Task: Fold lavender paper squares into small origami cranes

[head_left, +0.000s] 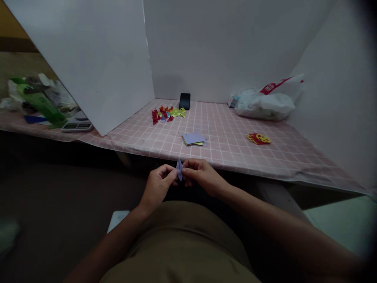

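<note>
Between my two hands is a small folded piece of purple paper (179, 169), a narrow diamond standing with its point up. My left hand (160, 184) pinches its left side between thumb and fingers. From the other side my right hand (203, 175) pinches its right edge. Both hands are in front of the table's near edge, above my lap. Just beyond them on the table lies a small stack of square paper sheets (193, 138), purple on top with yellow showing below. Farther back sits a cluster of folded paper pieces (166, 113) in red, orange, yellow and purple.
A dark phone (184, 101) leans against the back panel. Red and yellow cut-out pieces (258, 138) lie at the right, before a white plastic bag (265, 104). Past the left white panel (97, 59) are a kitchen scale (77, 125) and a green bottle (41, 102).
</note>
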Demonstrator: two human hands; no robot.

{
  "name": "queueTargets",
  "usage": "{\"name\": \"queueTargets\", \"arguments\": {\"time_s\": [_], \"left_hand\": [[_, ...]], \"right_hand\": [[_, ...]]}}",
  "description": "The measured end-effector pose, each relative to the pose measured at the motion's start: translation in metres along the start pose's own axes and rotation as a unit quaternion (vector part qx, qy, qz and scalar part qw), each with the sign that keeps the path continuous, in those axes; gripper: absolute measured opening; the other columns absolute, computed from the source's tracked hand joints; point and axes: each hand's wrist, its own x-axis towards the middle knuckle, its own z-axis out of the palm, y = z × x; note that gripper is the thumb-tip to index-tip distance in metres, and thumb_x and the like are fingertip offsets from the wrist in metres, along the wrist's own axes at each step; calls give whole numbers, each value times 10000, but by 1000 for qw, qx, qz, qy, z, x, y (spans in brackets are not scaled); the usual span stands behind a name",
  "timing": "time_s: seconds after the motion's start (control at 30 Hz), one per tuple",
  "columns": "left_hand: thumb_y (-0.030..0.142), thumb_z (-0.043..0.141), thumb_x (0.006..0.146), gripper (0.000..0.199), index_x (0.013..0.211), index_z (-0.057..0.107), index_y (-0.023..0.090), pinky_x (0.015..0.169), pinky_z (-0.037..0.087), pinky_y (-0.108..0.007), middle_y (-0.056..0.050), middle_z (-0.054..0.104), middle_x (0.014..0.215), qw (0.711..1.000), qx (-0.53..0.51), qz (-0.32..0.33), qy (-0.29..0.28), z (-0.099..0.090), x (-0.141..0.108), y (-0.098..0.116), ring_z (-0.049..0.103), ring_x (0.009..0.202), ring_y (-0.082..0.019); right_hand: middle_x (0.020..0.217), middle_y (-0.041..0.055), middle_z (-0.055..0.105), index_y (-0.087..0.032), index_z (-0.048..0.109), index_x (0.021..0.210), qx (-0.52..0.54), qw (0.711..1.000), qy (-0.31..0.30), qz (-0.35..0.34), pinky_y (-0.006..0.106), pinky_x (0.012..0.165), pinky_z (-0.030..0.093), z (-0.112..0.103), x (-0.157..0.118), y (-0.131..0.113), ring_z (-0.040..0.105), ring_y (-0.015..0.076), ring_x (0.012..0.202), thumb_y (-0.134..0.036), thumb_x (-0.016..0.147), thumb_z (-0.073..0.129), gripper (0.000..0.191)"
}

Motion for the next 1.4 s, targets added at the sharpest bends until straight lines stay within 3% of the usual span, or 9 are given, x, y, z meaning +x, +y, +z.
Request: {"name": "queueTargets", "arguments": {"time_s": [0.5, 1.07, 1.4], "left_hand": [[355, 662, 842, 215, 765, 659, 155, 648, 477, -253, -3, 643, 723, 999, -42, -10, -18, 0, -1, 2, 571, 644, -122], [371, 700, 798, 227, 728, 654, 160, 613, 448, -251, 15, 605, 653, 999, -6, -14, -43, 0, 1, 2, 536, 608, -118], [410, 641, 859, 274, 750, 696, 165, 631, 450, -262, -10, 634, 697, 994, -49, -35, -92, -1, 0, 0, 541, 615, -124]], "right_hand": [[598, -28, 605, -169, 585, 709, 2, 1000, -5, -4, 202, 456, 412, -1, 0, 1, 539, 77, 469, -319, 807, 692, 208], [666, -26, 602, -166, 605, 793, -26, 999, -21, -39, 221, 497, 388, 0, -1, 3, 519, 80, 517, -398, 852, 669, 248], [610, -40, 543, -194, 541, 726, -43, 997, 30, -57, 233, 491, 367, -1, 0, 4, 478, 91, 509, -388, 837, 660, 253]]}}
